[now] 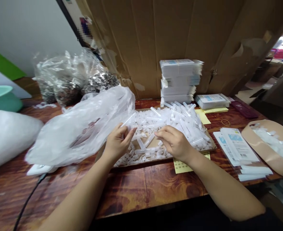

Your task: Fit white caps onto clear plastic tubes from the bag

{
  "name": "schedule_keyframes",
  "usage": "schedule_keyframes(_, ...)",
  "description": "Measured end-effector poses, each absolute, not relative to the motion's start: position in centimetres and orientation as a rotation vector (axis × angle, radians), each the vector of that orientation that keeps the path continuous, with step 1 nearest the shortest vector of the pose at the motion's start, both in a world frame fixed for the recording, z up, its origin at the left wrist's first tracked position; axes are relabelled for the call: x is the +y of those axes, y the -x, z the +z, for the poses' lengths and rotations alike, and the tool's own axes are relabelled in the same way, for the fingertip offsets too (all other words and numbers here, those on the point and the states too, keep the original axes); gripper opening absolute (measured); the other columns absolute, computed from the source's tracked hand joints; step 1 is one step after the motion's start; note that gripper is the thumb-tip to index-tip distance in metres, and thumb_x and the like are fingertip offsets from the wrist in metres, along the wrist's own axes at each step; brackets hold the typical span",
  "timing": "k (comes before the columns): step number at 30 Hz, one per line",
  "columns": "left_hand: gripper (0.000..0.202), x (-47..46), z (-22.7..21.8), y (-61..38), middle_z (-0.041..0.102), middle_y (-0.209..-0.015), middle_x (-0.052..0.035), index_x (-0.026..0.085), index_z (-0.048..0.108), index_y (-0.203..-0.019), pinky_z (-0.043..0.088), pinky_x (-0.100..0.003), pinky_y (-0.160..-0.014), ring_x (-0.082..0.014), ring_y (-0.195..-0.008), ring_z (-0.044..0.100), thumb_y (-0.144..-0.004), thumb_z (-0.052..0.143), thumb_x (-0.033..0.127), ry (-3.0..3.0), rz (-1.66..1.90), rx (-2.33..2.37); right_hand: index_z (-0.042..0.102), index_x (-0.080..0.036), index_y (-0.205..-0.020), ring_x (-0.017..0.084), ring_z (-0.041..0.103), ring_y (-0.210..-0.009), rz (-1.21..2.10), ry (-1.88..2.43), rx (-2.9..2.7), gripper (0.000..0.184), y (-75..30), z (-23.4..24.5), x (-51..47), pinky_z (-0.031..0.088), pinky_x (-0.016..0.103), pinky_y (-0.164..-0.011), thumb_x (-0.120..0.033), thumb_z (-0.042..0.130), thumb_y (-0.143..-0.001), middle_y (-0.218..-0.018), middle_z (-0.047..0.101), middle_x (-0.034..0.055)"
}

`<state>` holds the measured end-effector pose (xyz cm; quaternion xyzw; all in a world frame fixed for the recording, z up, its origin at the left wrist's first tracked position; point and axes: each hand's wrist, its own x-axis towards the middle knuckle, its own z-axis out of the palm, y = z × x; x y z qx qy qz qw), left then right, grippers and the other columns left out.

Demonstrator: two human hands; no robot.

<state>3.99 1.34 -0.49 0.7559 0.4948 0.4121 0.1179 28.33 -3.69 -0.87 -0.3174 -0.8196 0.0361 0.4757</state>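
My left hand (118,141) is closed round a clear plastic tube (129,119), which sticks up out of the fist with the thumb apart from it. Across from it, my right hand (173,141) has thumb and fingertips pinched together; whatever is between them is too small to make out. Both hands are over a shallow cardboard tray (141,163). Small white plastic caps (143,120) are spread through the tray, and a heap of clear tubes (184,120) lies at its right side. A few loose tubes lie between my hands.
A clear plastic bag (83,128) slumps left of the tray. Bags of metal parts (66,86) stand behind it. Stacked printed packets (178,80) stand against the cardboard (143,41). At right are flat packets (238,146) and a beige bowl (252,128) of white pieces.
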Motion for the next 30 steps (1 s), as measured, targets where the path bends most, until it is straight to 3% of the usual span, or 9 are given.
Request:
schedule_keyframes(13,0.035,-2.0,-0.4,-5.2,0.047,-0.072,0.0,0.023,0.038,-0.068,0.037,-0.028,-0.055,-0.0143,-0.058,0.042,-0.097,0.056,0.028,-2.544,0.971,0.988,0.08,-0.02,-0.1,0.018,0.077,-0.087,0.277,0.814,-1.739,0.01,-28.3,0.1,-4.1,0.066,0.035,-0.081,-0.024,0.072,-0.097,-0.095,0.081,0.0067)
schedule_keyframes(23,0.028,-2.2,-1.1,-5.2,0.054,-0.082,-0.0025,0.021,0.056,-0.075,0.036,-0.025,-0.055,-0.0131,-0.06,0.048,-0.102,0.052,0.025,-2.8,0.825,0.905,0.08,-0.019,-0.1,0.018,0.077,-0.089,0.385,0.838,-1.92,0.013,-28.6,0.1,-4.2,0.065,0.032,-0.083,-0.019,0.068,-0.098,-0.096,0.082,0.0057)
schedule_keyframes(27,0.022,-2.2,-1.3,-5.0,0.059,-0.09,-0.0051,0.023,0.065,-0.085,0.04,-0.025,-0.058,-0.015,-0.069,0.054,-0.097,0.05,0.013,-2.974,0.878,0.881,0.08,-0.02,-0.099,0.018,0.077,-0.09,0.454,0.86,-1.976,0.013,-28.9,0.6,-4.7,0.063,0.032,-0.085,-0.02,0.067,-0.099,-0.096,0.081,0.0049)
schedule_keyframes(30,0.025,-2.2,-1.2,-4.9,0.061,-0.09,-0.0068,0.021,0.061,-0.081,0.043,-0.026,-0.06,-0.0172,-0.073,0.054,-0.091,0.047,0.003,-3.122,0.945,0.795,0.08,-0.018,-0.095,0.018,0.075,-0.086,0.478,0.877,-1.989,0.016,-28.8,0.9,-5.1,0.062,0.032,-0.081,-0.019,0.064,-0.099,-0.092,0.08,0.006)
